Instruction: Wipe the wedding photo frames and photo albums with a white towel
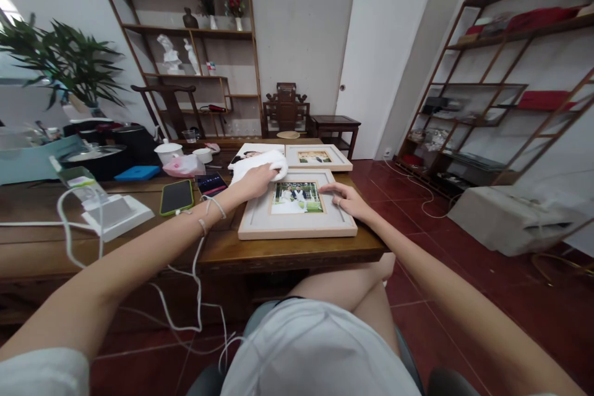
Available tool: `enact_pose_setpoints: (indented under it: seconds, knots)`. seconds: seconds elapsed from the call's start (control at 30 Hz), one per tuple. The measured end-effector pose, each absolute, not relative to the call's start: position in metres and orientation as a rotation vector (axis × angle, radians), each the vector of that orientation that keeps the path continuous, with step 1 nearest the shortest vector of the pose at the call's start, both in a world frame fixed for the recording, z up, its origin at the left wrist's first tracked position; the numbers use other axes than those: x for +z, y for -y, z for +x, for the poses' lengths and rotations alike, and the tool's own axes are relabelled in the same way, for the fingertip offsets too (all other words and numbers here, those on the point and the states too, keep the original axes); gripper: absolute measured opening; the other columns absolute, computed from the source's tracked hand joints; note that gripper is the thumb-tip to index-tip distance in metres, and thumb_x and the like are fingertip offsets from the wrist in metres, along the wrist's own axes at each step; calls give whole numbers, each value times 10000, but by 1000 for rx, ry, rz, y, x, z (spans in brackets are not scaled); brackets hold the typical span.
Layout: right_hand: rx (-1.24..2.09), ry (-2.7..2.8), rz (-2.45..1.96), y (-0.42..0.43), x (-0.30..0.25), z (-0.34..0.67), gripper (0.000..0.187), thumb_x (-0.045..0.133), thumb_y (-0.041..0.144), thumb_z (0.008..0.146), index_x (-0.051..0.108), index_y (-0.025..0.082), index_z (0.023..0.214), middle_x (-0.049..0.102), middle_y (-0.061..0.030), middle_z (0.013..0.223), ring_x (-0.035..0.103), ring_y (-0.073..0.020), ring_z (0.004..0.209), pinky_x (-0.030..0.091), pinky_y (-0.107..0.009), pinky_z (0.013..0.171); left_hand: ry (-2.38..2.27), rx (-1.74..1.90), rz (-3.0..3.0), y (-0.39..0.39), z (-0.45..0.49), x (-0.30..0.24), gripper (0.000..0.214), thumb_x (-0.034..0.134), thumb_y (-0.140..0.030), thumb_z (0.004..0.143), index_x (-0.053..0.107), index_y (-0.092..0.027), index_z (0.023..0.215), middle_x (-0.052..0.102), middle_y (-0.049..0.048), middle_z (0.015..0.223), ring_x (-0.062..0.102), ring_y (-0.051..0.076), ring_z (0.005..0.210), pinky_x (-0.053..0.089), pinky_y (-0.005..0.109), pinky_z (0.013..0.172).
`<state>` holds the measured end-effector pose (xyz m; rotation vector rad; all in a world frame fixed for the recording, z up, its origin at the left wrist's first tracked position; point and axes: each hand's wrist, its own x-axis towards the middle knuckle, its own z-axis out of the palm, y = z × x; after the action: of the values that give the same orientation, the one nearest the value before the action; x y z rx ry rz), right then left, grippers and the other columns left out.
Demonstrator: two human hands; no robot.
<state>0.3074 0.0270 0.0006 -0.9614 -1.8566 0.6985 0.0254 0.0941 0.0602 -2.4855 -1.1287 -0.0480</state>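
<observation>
On the wooden table a pale picture frame (297,232) lies flat, with a photo (297,197) of two people outdoors in its middle. My left hand (257,182) is closed on a white cloth (245,167) at the frame's far left corner. Part of the cloth hangs over a white photo panel (248,151) behind. My right hand (347,199) rests on the frame's right side, index finger stretched toward the photo's edge, holding nothing. A second pale frame (342,159) with its own photo lies just beyond.
Left of the frames lie a green-edged phone (177,197), a second phone (213,183), a blue box (137,172) and a white stand (123,216). White cables (197,288) hang off the table's front edge. A white teapot (167,150) stands farther back.
</observation>
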Motion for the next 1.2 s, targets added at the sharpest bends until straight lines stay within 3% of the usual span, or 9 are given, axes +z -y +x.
enact_pose_setpoints:
  seconds: [0.13, 0.33, 0.57, 0.77, 1.03, 1.2]
  knots:
    - [657, 1864, -986, -26, 2, 307, 492, 392, 13, 586, 634, 191, 976, 664, -36, 1071, 579, -193, 1075, 381, -407, 1002, 1114, -57, -2361, -89, 35, 61, 402, 341, 7, 785, 573, -102, 1093, 364, 201, 1365, 386, 293, 1245, 373, 393, 942]
    - [687, 1862, -979, -27, 0, 308, 505, 391, 6, 578, 632, 189, 983, 656, -39, 1086, 569, -194, 1090, 378, -398, 1004, 1074, -129, -2311, -84, 39, 76, 363, 376, 0, 781, 636, -125, 1001, 350, 131, 1400, 269, 285, 1317, 345, 386, 988]
    - [714, 1842, -965, -28, -1, 308, 500, 389, 8, 573, 628, 184, 976, 660, -44, 1072, 582, -198, 1075, 386, -410, 999, 1062, 134, -2573, -86, 37, 60, 475, 442, -37, 718, 541, -155, 1168, 455, 159, 1299, 523, 263, 1091, 399, 353, 892]
    - [721, 1839, -963, -27, 0, 307, 505, 387, 11, 576, 624, 184, 987, 660, -43, 1074, 581, -195, 1079, 383, -412, 1000, 1068, 263, -2674, -46, 35, 72, 380, 379, -37, 724, 585, -135, 1028, 597, 136, 1048, 606, 225, 871, 441, 299, 744]
    - [704, 1841, -952, -29, -1, 308, 496, 394, 13, 566, 637, 185, 963, 664, -39, 1067, 580, -197, 1073, 384, -403, 1002, 1089, 376, -2897, 54, 24, 101, 342, 378, -54, 734, 591, -193, 962, 638, 93, 962, 611, 216, 818, 446, 301, 705]
    - [717, 1843, -943, -30, -1, 308, 492, 407, 15, 574, 633, 192, 973, 667, -34, 1063, 578, -193, 1076, 371, -408, 1015, 1155, 277, -2822, 41, 31, 87, 399, 378, -127, 787, 534, -199, 1147, 604, 129, 1096, 620, 247, 877, 461, 340, 729]
